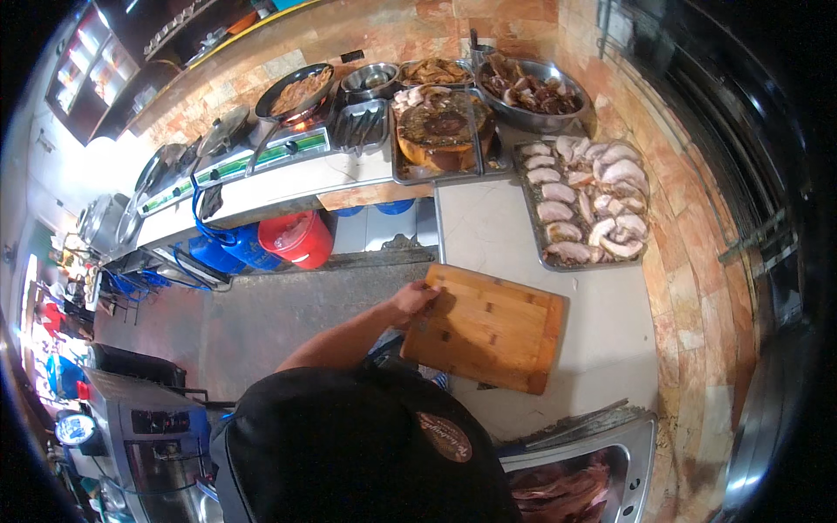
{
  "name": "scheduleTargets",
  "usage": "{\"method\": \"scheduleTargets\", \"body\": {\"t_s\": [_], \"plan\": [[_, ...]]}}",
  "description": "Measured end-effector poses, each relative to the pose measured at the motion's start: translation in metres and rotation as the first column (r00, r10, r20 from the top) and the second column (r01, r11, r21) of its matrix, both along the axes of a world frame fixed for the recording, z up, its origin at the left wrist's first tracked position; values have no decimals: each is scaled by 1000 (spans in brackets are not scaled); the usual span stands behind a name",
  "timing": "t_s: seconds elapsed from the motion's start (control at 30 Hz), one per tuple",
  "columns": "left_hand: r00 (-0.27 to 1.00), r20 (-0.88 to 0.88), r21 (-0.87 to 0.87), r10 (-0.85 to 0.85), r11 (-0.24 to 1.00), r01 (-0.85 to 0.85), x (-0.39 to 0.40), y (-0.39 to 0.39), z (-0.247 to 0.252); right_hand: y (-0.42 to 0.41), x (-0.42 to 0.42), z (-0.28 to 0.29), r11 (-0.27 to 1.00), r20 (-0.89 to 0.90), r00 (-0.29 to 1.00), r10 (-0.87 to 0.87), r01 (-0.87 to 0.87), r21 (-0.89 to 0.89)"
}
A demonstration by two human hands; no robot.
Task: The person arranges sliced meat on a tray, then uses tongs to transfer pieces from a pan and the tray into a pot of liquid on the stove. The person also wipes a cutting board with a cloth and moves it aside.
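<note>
My left hand (416,301) grips the upper left edge of a wooden cutting board (500,327), its thumb on the top face. The board lies at an angle across the left edge of a white counter (608,327); I cannot tell whether it rests there or is held just above. My right hand is out of view. Beyond the board, a metal tray (541,252) carries rows of pale sliced meat (611,196). My black garment (366,451), with a printed badge, fills the bottom middle.
A sink (644,451) holding raw meat is at the lower right. Behind stand a round wooden chopping block (444,124), a steel bowl of meat (533,95) and a frying pan (297,91) over a lit burner. A red bucket (297,238) and blue gas cylinders (252,248) sit below.
</note>
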State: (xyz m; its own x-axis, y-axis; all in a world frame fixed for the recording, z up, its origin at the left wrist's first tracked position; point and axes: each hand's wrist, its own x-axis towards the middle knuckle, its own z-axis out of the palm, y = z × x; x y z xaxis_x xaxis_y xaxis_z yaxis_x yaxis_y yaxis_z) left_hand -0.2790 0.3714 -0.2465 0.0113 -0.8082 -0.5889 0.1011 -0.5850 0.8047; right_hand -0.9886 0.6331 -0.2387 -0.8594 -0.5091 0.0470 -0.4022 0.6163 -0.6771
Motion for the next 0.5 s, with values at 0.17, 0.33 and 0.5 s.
{"method": "scheduleTargets", "body": {"t_s": [0.17,0.33,0.5], "plan": [[906,379,-33,-189,975,218,24,-17,23,-54,28,31,968,87,974,209,-194,-158],[520,840,-265,157,954,139,131,-59,45,-138,92,41,879,241,852,464,-410,-243],[325,842,-449,430,894,-18,242,-182,120,-224,210,86,707,-100,705,702,-673,216]]}}
